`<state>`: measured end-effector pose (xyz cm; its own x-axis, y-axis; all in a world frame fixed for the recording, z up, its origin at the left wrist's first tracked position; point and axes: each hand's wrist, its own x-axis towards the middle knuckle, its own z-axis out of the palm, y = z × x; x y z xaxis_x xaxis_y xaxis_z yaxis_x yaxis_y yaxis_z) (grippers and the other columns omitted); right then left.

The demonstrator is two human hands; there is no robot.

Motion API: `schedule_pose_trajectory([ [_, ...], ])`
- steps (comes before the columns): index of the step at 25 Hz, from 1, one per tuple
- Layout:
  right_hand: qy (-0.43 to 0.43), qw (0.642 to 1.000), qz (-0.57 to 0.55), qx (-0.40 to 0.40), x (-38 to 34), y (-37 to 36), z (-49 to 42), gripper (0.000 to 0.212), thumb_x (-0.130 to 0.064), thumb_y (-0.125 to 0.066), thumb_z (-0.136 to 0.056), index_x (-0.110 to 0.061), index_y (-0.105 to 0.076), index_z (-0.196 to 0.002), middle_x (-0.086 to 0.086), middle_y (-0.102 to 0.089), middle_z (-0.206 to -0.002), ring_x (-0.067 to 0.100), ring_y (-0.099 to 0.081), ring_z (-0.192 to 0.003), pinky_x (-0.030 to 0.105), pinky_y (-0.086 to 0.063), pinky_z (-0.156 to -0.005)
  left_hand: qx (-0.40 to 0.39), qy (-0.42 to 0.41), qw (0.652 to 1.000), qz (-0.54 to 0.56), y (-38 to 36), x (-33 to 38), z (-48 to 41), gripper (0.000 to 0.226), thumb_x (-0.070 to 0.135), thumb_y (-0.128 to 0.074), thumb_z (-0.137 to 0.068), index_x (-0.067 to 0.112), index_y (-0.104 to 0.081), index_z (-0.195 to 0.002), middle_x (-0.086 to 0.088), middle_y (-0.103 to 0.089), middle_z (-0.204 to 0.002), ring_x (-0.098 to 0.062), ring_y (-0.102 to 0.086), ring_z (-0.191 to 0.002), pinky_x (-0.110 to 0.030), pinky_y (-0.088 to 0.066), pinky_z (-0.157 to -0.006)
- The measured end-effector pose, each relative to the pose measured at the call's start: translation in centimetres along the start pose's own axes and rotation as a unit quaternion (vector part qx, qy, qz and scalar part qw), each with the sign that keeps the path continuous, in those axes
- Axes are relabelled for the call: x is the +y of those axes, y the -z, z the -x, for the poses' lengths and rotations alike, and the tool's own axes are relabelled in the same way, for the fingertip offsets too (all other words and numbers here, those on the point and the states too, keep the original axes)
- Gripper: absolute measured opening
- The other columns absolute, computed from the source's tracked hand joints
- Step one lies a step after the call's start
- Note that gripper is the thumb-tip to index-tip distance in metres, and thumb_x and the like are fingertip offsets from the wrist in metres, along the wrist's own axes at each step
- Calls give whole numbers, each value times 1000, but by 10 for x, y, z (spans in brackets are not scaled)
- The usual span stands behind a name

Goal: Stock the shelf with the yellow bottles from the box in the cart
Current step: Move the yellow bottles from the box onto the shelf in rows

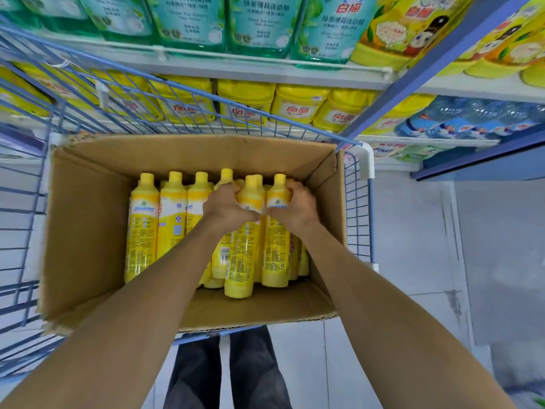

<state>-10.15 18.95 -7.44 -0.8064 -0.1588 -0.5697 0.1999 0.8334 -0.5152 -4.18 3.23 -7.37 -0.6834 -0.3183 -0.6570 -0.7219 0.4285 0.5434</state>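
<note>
Head view, first voice: fingers (234,188) of the left hand (225,203) were curled over the shoulder of the middle bottle (243,252), just under its yellow cap, thumb laid across the front. A firm grasp.

Second voice: And the right hand (298,206) mirrored it, fingers (290,191) wrapped round the neck of the right-end bottle (275,246). Thumbs nearly met between the two labels.

First voice: Both hands were knuckle to knuckle, forearms reaching down from the near edge.

Second voice: Whether either bottle had cleared its neighbours, I couldn't tell. The middle one's base sat nearer us than the rest.

First voice: To the left, the other yellow bottles (171,219) were packed side by side, caps toward the far wall.

Second voice: All of it inside the open cardboard box (88,216), flaps folded out, left part bare cardboard.

First voice: The box filled the blue wire cart (356,208), parked right against the shelf (265,70).

Second voice: Green bottles (259,25) were up on that shelf, a row of yellow jugs (298,103) on the level beneath. The person's legs (250,373) showed below the cart.
</note>
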Motion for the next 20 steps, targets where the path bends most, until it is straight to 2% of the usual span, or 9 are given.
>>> schedule_pose_trajectory([
  [2,-16,996,-79,-25,5,1,10,83,-19,-89,-75,-11,-46,-145,8,-52,-137,21,-53,-124,26,-41,-86,-18,-5,997,76,-8,-3,6,83,26,-94,-65,15,-55,-137,-5,-63,-130,-28,-61,-118,-46,-53,-97],
  [4,-37,990,-130,-44,9,0,15,81,-17,-89,-75,-11,-48,-144,2,-55,-132,14,-56,-113,26,-44,-84,-26,-11,992,122,-13,-7,8,74,22,-93,-67,15,-59,-132,-5,-67,-124,-26,-64,-113,-47,-54,-96],
  [7,-83,976,-186,-75,18,-2,4,64,-23,-91,-73,-11,-63,-129,7,-70,-124,18,-68,-105,35,-57,-84,-61,-8,984,169,-11,-16,5,50,23,-92,-70,15,-69,-113,-2,-74,-106,-22,-70,-101,-43,-58,-89],
  [10,-107,971,-190,-99,23,-2,0,50,-31,-90,-73,-13,-71,-116,6,-76,-107,20,-73,-95,35,-59,-78,-84,-9,978,192,-6,-23,3,38,18,-88,-75,14,-70,-109,-3,-75,-103,-19,-71,-98,-41,-58,-86],
  [12,-108,969,-191,-114,24,-3,3,45,-33,-89,-75,-14,-73,-112,4,-76,-103,19,-73,-94,34,-59,-79,-85,-5,975,205,-5,-24,6,40,16,-88,-75,14,-69,-110,-3,-75,-104,-18,-71,-97,-37,-58,-79],
  [14,-103,967,-200,-124,23,-4,7,46,-33,-89,-75,-14,-72,-113,5,-76,-106,20,-73,-97,39,-60,-87,-78,3,970,231,-4,-24,11,44,13,-89,-73,14,-68,-112,-4,-75,-103,-18,-71,-97,-32,-55,-73],
  [18,-59,962,-234,-126,14,3,23,40,-23,-89,-76,-12,-74,-111,5,-77,-107,20,-74,-98,37,-61,-85,-46,-15,963,267,10,-22,29,54,6,-88,-72,15,-66,-121,-5,-74,-104,-20,-71,-97,-32,-57,-73],
  [20,-16,957,-257,-133,3,12,35,36,-16,-88,-77,-10,-75,-110,6,-78,-106,20,-75,-99,38,-61,-87,-26,-34,961,274,27,-19,41,61,6,-89,-71,15,-63,-125,-5,-74,-106,-21,-72,-97,-37,-59,-78],
])
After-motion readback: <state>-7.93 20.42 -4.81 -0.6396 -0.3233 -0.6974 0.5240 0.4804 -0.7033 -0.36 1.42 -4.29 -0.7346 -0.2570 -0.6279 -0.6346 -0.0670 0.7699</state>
